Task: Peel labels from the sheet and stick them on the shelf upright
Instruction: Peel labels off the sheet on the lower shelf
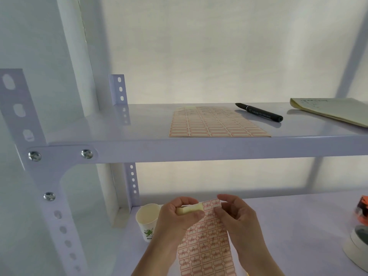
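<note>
Low in the middle of the view, both hands hold a label sheet point(205, 248) of red-bordered labels, several marked with a letter A. My left hand point(177, 216) pinches the sheet's top edge, whose upper left part is folded back and shows its pale backing. My right hand point(235, 214) pinches a label at the top right corner with fingertips. A second label sheet point(215, 124) lies flat on the upper shelf. The white perforated shelf upright point(49, 188) stands at the left, bolted to the shelf.
A black marker point(258, 112) and a yellowish notepad point(334, 110) lie on the upper shelf point(219, 150) at right. A paper cup point(147, 220) stands on the lower shelf beside my left hand. Tape rolls point(358, 232) sit at the far right.
</note>
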Tool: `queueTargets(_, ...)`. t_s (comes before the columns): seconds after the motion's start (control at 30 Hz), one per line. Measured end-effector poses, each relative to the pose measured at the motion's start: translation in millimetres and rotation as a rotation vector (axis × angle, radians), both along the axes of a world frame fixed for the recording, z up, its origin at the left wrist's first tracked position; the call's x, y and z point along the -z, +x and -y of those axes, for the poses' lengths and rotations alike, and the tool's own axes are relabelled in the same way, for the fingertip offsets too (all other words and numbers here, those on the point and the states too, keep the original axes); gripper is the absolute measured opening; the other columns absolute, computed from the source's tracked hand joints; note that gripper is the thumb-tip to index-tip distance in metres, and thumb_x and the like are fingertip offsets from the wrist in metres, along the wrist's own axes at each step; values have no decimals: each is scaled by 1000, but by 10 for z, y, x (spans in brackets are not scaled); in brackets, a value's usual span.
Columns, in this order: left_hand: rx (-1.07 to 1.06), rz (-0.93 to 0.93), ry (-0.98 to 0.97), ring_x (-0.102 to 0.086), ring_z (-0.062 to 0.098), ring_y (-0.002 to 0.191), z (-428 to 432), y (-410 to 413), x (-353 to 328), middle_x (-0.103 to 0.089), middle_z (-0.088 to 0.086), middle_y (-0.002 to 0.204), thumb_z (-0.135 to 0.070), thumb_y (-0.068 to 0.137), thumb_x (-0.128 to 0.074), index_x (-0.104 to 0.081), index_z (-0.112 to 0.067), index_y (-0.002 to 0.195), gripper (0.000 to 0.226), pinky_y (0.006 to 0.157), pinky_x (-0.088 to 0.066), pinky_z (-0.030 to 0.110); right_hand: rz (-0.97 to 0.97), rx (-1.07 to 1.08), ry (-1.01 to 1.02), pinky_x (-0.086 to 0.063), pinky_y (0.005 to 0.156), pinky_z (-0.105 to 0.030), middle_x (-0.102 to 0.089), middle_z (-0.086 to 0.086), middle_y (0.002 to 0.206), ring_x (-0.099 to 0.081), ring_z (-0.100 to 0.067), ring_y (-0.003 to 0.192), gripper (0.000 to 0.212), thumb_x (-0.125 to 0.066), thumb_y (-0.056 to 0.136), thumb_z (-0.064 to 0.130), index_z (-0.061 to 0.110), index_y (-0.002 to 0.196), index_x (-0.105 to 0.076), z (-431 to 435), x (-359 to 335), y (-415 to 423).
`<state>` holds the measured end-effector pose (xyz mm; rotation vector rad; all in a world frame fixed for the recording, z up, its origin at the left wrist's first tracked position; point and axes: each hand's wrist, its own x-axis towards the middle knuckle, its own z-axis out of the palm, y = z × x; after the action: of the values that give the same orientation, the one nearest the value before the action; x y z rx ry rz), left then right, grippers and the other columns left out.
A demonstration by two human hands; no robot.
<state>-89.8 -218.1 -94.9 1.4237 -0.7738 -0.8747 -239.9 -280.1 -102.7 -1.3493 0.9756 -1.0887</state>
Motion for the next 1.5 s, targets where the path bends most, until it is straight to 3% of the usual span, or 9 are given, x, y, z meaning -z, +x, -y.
queueTargets(0.07, 24, 12, 1, -71, 3, 61, -22, -14, -23, -78, -6, 67, -4, 66, -89, -80, -21, 78, 22, 57, -56, 16, -71, 53, -78, -63, 71, -41, -77, 3, 90, -73, -23, 83, 27, -71, 86, 8, 28, 105, -70, -13, 0, 22)
queueTargets(0.17, 30, -1, -9, -74, 10, 69, -56, -27, -52, -81, -2, 76, -6, 70, -86, -82, -24, 80, 21, 63, -58, 20, -290, 145, -300, -55, 78, -24, -59, 22, 111, -59, -3, 100, 36, -77, 82, 19, 39, 110, -64, -71, -9, 66)
queueTargets(0.3, 22, -37, -24, -74, 8, 68, -98, -30, -80, -81, -2, 75, -5, 74, -84, -82, -25, 78, 20, 61, -57, 20, -360, 207, -464, -41, 79, -11, -49, 21, 105, -50, 3, 101, 34, -81, 77, 20, 44, 93, -63, -170, -3, 107)
queueTargets(0.37, 13, -45, -27, -75, 12, 73, -113, -25, -90, -81, -1, 77, -6, 75, -83, -83, -26, 79, 20, 67, -58, 25, -358, 194, -498, -42, 68, -7, -55, 20, 96, -55, 3, 91, 31, -82, 75, 16, 40, 82, -65, -190, 20, 122)
queueTargets(0.63, 91, -95, -51, -76, 13, 78, -173, -55, -103, -82, 2, 80, -6, 84, -75, -84, -23, 81, 20, 68, -56, 24, -303, 165, -495, -49, 58, -16, -70, 21, 89, -65, -9, 77, 19, -82, 74, 18, 35, 75, -74, -206, 50, 150)
queueTargets(0.87, 176, -76, -97, -75, 26, 97, -188, -79, -76, -82, 10, 95, -11, 87, -71, -83, -18, 93, 15, 90, -58, 38, -327, 148, -504, -44, 59, -8, -72, 14, 71, -62, -5, 77, 14, -83, 74, 20, 30, 73, -73, -236, -5, 108)
queueTargets(1.1, 242, -34, -124, -75, 29, 98, -173, -93, -73, -81, 13, 98, -9, 80, -78, -81, -15, 99, 19, 91, -58, 38, -374, 126, -507, -43, 56, -7, -67, 30, 90, -63, -1, 71, 28, -77, 80, 14, 39, 70, -72, -226, -42, 34)
queueTargets(1.33, 208, -6, -78, -76, 20, 90, -150, -89, -70, -82, 7, 92, -5, 82, -76, -83, -20, 93, 19, 86, -59, 33, -367, 115, -430, -48, 57, -12, -70, 28, 82, -65, -2, 70, 13, -76, 81, 19, 31, 75, -77, -178, -31, 14)
queueTargets(1.5, 191, -37, -68, -74, 7, 75, -152, -66, -50, -80, -2, 79, 0, 83, -74, -83, -23, 84, 25, 67, -57, 17, -339, 125, -380, -46, 52, -12, -72, 23, 74, -64, -4, 63, 13, -76, 82, 22, 31, 73, -76, -158, -21, 13)
